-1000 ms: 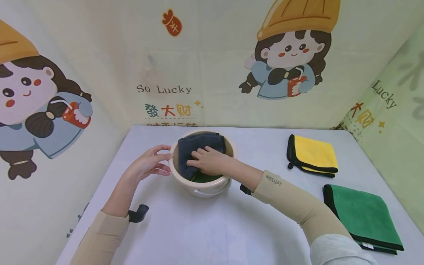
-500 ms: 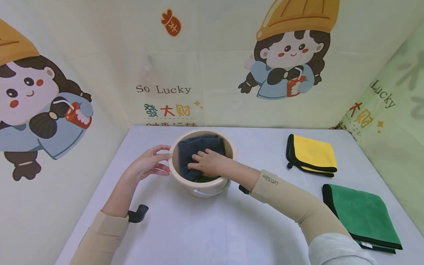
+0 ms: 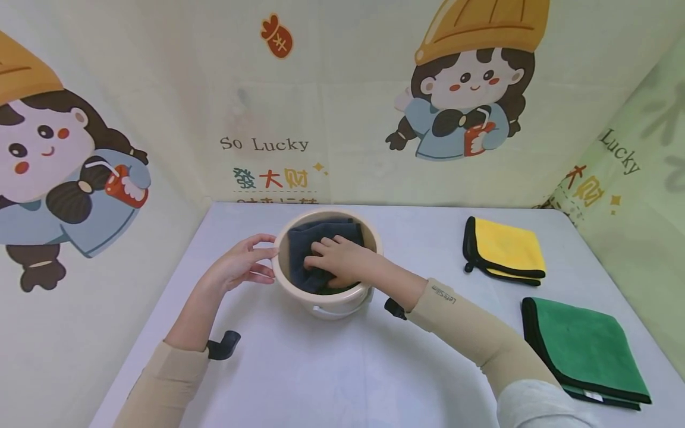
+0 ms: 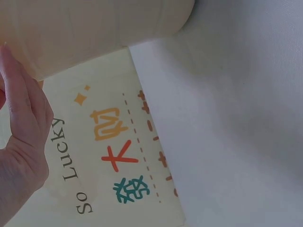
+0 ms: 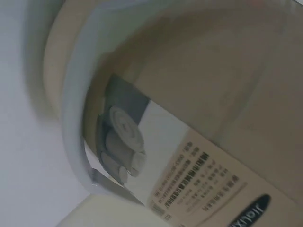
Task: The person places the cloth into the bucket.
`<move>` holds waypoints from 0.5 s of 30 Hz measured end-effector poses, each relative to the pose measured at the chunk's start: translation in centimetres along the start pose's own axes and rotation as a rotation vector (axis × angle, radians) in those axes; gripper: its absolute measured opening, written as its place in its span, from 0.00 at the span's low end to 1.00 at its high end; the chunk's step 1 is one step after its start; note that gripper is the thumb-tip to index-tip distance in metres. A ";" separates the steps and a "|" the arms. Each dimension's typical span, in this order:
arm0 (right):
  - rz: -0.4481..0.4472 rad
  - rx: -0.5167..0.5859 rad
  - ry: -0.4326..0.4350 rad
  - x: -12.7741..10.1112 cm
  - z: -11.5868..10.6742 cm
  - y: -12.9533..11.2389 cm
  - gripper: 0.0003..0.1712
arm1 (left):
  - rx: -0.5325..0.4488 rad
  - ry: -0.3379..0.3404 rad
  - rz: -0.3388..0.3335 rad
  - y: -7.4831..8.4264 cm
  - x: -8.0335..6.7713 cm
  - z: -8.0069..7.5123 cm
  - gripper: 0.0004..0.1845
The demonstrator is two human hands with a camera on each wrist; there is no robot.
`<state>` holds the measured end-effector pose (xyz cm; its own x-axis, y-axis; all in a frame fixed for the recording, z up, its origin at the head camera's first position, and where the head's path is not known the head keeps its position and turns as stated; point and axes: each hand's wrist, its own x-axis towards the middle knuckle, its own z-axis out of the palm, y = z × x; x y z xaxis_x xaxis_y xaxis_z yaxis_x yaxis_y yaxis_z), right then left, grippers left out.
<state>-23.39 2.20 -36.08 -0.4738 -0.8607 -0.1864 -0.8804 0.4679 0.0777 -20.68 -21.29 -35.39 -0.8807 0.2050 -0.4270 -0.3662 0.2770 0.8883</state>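
A cream bucket (image 3: 327,306) stands on the table, its handle hanging at the front. Inside it a dark blue towel (image 3: 301,246) lies bunched, with a bit of green showing below. My right hand (image 3: 345,260) reaches over the right rim and presses on this towel, fingers spread and slightly bent. At the left rim, the fingertips of my left hand (image 3: 242,263) touch the bucket, fingers loosely extended. The left wrist view has the bucket wall (image 4: 104,28) beside the left hand (image 4: 26,118). In the right wrist view, the bucket's outside carries a printed label (image 5: 189,175); the right hand is hidden.
At the back right lies a folded yellow towel (image 3: 508,246) with black edging. A larger folded green towel (image 3: 588,348) lies nearer, close to the table's right edge. A printed cloth backdrop (image 3: 348,119) rises behind the table (image 3: 299,380) and along its sides.
The dark blue towel has sunk lower into the bucket under my right hand, which has shifted slightly on it. My left hand stays at the rim.
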 end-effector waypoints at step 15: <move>0.221 0.139 0.465 -6.8 -1.2 3.3 0.27 | 0.002 0.010 -0.002 -0.2 0.2 0.1 0.32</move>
<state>-23.09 9.30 -33.36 -0.6346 -0.7220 0.2755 -0.7624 0.6433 -0.0703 -20.75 -21.24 -35.64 -0.8831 0.1949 -0.4268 -0.3673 0.2790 0.8873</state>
